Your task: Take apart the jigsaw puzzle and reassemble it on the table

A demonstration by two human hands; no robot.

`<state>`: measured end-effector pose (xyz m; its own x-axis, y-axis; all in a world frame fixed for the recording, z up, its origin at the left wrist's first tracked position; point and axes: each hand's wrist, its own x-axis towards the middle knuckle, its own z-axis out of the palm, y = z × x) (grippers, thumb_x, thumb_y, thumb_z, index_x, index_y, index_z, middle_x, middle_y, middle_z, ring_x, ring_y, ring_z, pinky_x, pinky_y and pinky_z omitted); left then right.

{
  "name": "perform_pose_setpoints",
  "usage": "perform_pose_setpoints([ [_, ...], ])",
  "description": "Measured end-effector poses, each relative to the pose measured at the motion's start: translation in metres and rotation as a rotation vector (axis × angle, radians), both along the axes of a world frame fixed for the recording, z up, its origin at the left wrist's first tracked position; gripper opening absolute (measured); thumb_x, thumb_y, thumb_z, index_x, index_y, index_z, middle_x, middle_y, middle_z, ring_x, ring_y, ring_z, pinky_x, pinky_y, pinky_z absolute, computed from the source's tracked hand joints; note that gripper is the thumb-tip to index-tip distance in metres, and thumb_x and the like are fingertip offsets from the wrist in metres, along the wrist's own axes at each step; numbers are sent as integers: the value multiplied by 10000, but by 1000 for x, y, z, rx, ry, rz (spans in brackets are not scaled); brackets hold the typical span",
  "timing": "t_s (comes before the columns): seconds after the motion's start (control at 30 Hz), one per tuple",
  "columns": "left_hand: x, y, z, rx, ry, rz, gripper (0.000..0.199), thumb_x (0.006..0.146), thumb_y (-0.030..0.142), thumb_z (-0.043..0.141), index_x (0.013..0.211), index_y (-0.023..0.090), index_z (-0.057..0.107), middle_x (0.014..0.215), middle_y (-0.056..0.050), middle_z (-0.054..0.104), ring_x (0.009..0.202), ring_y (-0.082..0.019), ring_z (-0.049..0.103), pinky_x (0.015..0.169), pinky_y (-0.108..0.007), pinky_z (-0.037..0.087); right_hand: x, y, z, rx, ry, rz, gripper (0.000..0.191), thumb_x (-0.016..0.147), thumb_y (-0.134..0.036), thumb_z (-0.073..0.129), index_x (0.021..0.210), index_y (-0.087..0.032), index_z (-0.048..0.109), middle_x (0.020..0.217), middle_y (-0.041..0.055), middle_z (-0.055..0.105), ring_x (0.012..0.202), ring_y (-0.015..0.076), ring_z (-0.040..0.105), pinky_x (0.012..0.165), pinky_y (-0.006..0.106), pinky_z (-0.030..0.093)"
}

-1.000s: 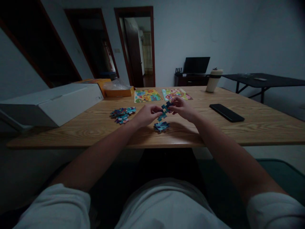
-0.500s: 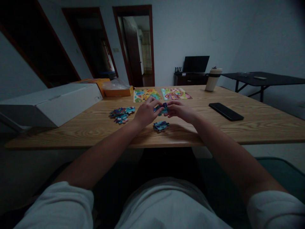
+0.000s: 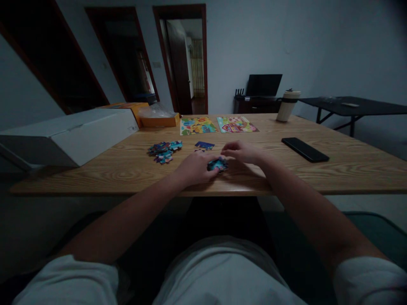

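Note:
A small pile of teal puzzle pieces (image 3: 218, 164) lies near the table's front edge. My left hand (image 3: 199, 168) is closed around its left side, thumb and fingers on the pieces. Just above and right of the pile is my right hand (image 3: 241, 152), its fingers bent together; whatever is at the fingertips is too small to make out. Beyond my left hand lie dark blue joined pieces (image 3: 204, 145), with another piece partly hidden by that hand. A larger heap of blue and pink pieces (image 3: 164, 150) sits to the left.
Two colourful picture boards (image 3: 199, 126) (image 3: 238, 124) lie farther back. On the left are a white box (image 3: 92, 137) and an orange tray (image 3: 159, 121) with clear plastic. A black phone (image 3: 304, 149) and a lidded cup (image 3: 287, 106) stand to the right.
Both hands have parted, and the pieces between them have been let go. My left hand has come down to the near pile. Dark blue pieces now show on the table beyond it.

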<state>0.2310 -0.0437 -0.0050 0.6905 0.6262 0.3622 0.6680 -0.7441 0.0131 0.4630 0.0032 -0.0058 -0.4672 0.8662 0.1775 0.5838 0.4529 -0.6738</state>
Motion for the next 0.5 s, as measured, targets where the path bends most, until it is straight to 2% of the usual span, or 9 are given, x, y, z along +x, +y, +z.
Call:
perform_pose_setpoints([
  [0.1, 1, -6, 1, -40, 32, -6, 375, 957, 431, 535, 1230, 228, 691, 1069, -81, 737, 977, -263, 662, 859, -382, 506, -2, 14, -2, 85, -66, -93, 222, 910, -333, 596, 947, -162, 733, 921, 73, 739, 788, 185, 633, 676, 284, 460],
  [0.2, 2, -10, -2, -52, 40, -27, 391, 977, 455, 503, 1209, 214, 704, 1096, -86, 731, 1007, -270, 650, 903, -401, 492, -14, 30, 2, 102, -204, -121, 254, 903, -325, 610, 1043, -161, 743, 955, 82, 757, 775, 184, 652, 664, 279, 458],
  [0.37, 4, -9, -7, -76, 8, -31, 401, 924, 477, 603, 1185, 188, 699, 1199, -88, 712, 1103, -284, 635, 982, -411, 469, -48, 56, 11, 155, -491, -127, 418, 895, -432, 630, 1231, -198, 714, 1081, 112, 758, 895, 250, 676, 731, 309, 470],
  [0.5, 2, -7, -7, -142, -5, -23, 369, 946, 433, 584, 1236, 222, 673, 1183, -71, 728, 1064, -267, 667, 935, -380, 491, -66, 76, 6, 140, -541, -120, 395, 842, -369, 689, 1195, -197, 742, 1080, 126, 761, 907, 283, 677, 761, 338, 476],
])
